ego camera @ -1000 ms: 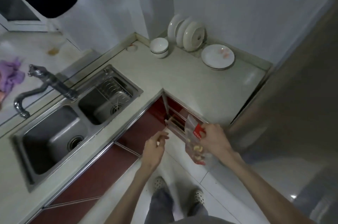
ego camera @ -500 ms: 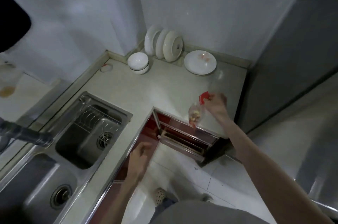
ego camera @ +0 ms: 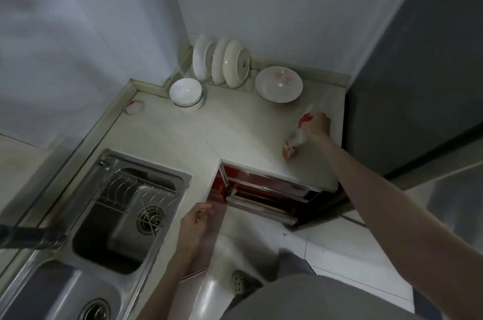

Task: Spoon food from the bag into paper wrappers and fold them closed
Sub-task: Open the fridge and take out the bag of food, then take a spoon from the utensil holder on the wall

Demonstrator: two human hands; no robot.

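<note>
A small clear bag of food (ego camera: 294,143) with a red top lies on the pale countertop (ego camera: 235,134) near its right end. My right hand (ego camera: 317,124) grips the bag's red top, arm stretched out over the counter. My left hand (ego camera: 197,217) hangs in front of the counter's inner corner, above the floor, fingers loosely curled and holding nothing. No paper wrappers or spoon are in view.
A white bowl (ego camera: 186,94), several plates standing on edge (ego camera: 222,64) and a flat plate (ego camera: 279,87) sit at the back of the counter. A double steel sink (ego camera: 125,215) is at left. Red drawers (ego camera: 264,194) stand open below; a grey fridge (ego camera: 418,84) is at right.
My right hand has carried the bag from above the open drawers onto the countertop, further right and back. My left hand has drawn back toward the counter's inner corner.
</note>
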